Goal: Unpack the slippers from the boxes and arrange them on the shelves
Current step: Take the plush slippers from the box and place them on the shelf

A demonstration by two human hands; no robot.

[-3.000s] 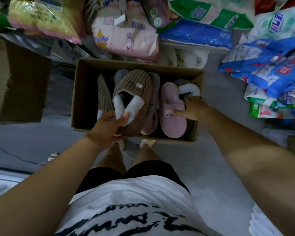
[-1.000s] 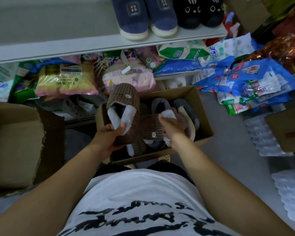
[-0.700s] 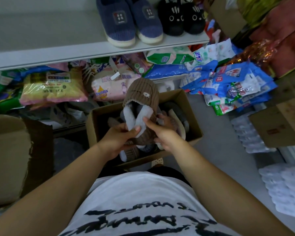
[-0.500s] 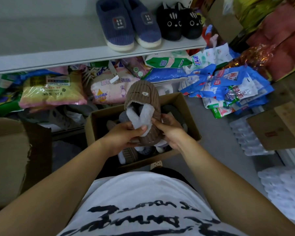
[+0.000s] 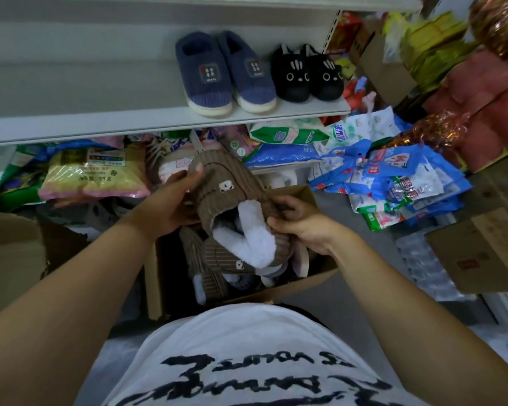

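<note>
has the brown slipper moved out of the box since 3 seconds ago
Yes. The brown slipper lay inside the cardboard box; now the left hand and right hand hold it raised over the box's far side, toe toward the shelf.

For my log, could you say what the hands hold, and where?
A brown ribbed fleece-lined slipper: left hand at its toe, right hand at its opening rim.

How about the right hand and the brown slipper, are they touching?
Touching. The head view shows the right hand pinching the brown slipper at its open heel edge, with no gap; the left hand grips its toe end.
</note>
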